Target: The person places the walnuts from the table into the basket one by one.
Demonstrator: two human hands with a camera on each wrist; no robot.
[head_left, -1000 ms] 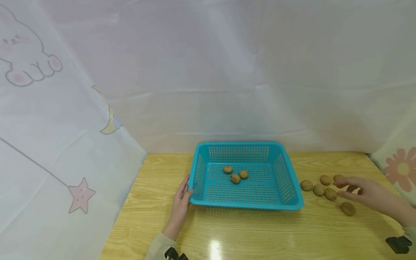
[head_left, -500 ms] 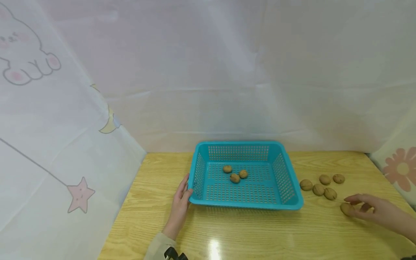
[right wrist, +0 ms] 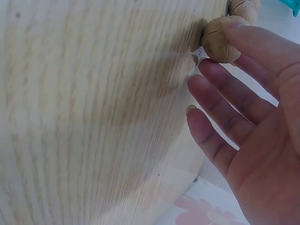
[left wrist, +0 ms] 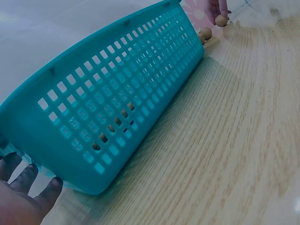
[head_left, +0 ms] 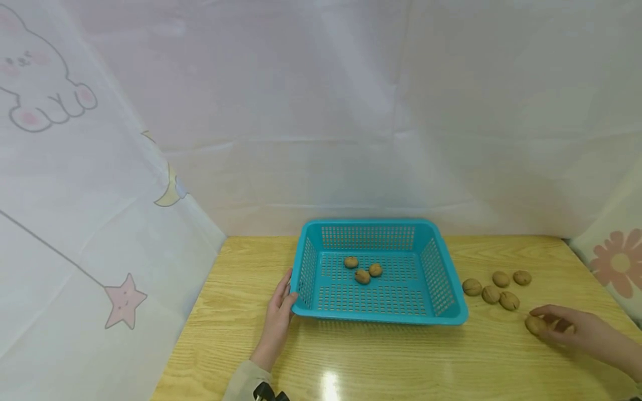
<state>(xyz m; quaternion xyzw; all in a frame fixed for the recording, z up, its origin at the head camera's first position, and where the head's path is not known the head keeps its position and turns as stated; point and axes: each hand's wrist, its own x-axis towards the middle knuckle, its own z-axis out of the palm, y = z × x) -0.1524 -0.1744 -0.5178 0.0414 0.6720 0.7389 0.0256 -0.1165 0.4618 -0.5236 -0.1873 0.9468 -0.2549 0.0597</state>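
Observation:
In the head view, my right hand (head_left: 584, 334) pinches a walnut (head_left: 534, 324) at the table's right side. The right wrist view shows the thumb and index finger of that hand (right wrist: 267, 108) on the round brown walnut (right wrist: 219, 41), the other fingers loosely spread. At the left end of the blue perforated basket (head_left: 378, 319), my left hand (head_left: 276, 322) touches the outside near the front corner. Its fingers (left wrist: 29, 180) rest against the end wall of the basket (left wrist: 70, 164) in the left wrist view. Three walnuts (head_left: 363, 277) lie inside the basket.
Several more walnuts (head_left: 491, 294) lie loose on the wooden table (head_left: 376, 362), between the basket and my right hand. A pale fabric backdrop (head_left: 311, 111) with printed figures rises behind the table and along both sides.
My right hand has moved toward the front from the back walnuts to the nearest one and taken hold of it. My left hand and the basket have stayed in place.

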